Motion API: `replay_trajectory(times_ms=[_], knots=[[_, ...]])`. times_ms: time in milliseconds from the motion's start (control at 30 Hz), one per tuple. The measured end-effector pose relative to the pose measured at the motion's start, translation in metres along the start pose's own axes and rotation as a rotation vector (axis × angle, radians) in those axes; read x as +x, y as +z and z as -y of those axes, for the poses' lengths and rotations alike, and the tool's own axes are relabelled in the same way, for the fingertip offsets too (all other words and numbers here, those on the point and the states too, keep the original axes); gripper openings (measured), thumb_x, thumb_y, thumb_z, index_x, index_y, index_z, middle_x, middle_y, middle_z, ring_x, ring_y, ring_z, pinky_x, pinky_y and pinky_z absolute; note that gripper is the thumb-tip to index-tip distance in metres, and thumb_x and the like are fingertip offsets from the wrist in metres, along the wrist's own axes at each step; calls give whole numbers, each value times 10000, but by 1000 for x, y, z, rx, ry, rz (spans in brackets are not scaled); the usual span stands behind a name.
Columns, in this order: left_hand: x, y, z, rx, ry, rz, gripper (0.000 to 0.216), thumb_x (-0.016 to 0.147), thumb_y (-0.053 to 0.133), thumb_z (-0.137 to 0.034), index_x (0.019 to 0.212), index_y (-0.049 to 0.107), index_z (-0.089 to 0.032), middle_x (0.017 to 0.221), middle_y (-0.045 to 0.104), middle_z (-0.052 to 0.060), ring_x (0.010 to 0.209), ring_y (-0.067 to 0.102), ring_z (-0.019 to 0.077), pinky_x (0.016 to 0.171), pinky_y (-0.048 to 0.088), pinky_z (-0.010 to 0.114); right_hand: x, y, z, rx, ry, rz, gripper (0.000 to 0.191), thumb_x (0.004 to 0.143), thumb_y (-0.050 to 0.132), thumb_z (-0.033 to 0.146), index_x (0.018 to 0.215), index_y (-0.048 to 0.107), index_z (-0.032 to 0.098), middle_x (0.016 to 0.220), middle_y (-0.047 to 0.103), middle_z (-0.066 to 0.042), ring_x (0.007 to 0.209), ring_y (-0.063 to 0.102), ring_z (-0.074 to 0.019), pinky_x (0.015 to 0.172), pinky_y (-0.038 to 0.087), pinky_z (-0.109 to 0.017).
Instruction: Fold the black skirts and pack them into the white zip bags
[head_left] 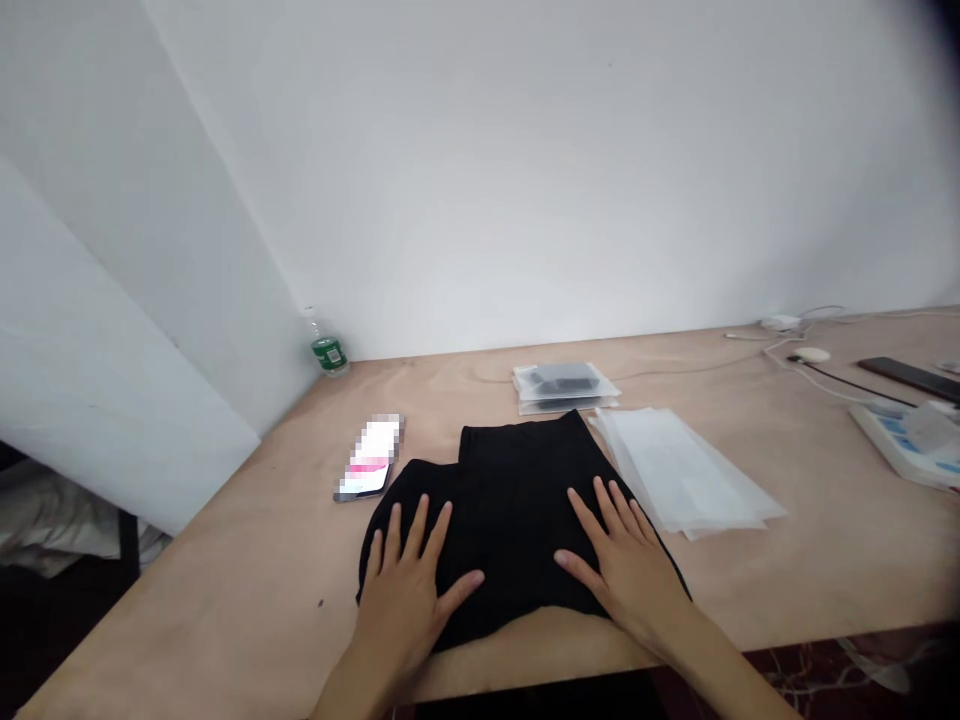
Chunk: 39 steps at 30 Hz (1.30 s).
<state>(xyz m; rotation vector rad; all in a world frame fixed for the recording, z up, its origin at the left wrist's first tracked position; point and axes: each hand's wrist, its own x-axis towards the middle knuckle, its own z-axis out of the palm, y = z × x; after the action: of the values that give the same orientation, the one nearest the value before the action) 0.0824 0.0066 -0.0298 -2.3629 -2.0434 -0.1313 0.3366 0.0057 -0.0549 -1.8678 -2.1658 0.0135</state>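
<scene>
Both hands flat on black garment (pixel 517 510) nr table edge (pixel 585 650).

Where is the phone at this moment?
In the head view, the phone lies flat on the wooden table, just left of the black garment and beyond the left hand.

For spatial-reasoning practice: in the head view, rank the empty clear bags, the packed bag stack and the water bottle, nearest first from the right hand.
1. Empty clear bags, beside the right hand.
2. Packed bag stack, farther back.
3. Water bottle, far left corner.
</scene>
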Motion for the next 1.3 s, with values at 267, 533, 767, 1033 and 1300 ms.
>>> replay_trajectory(times_ms=[267, 533, 767, 1033, 1300], knots=[[91, -31, -59, 31, 166, -57, 453, 886, 432, -281, 1327, 378, -193, 1424, 347, 96, 1323, 246, 270, 1039, 263, 444, 93, -20, 51, 25, 0, 100, 566, 881, 378, 330, 1381, 286, 81, 1460, 205, -182, 1347, 139, -281, 1069, 146, -404], [141, 24, -44, -21, 78, -97, 363, 856, 518, -332, 1183, 487, -177, 1218, 507, 88, 1039, 536, 224, 861, 449, 454, 131, 33, 22, 18, 133, 90, 651, 892, 241, 504, 1379, 284, 73, 1455, 241, -149, 1350, 142, -236, 1076, 87, -409], [140, 30, -10, -73, -12, 20, 543, 886, 178, -549, 1363, 296, -317, 1447, 310, 1, 1353, 116, 327, 982, 95, 698, 126, 34, -29, -16, 275, 36, 782, 856, 203, 604, 1405, 188, 48, 1486, 104, -160, 1355, 62, -289, 1068, 64, -439], [137, 26, -10, -95, -12, 39, 566, 882, 146, -548, 1387, 240, -310, 1464, 263, 0, 1359, 91, 317, 993, 84, 672, 126, 35, -29, 17, 252, 36, 785, 853, 182, 616, 1407, 183, 59, 1482, 135, -155, 1357, 64, -274, 1068, 85, -440], [136, 21, -13, -110, -4, 22, 518, 899, 188, -492, 1376, 270, -308, 1454, 290, 17, 1353, 126, 317, 986, 100, 671, 124, 17, -41, 161, 101, 69, 695, 865, 246, 583, 1393, 262, 132, 1469, 213, -131, 1356, 119, -242, 1079, 75, -458]])
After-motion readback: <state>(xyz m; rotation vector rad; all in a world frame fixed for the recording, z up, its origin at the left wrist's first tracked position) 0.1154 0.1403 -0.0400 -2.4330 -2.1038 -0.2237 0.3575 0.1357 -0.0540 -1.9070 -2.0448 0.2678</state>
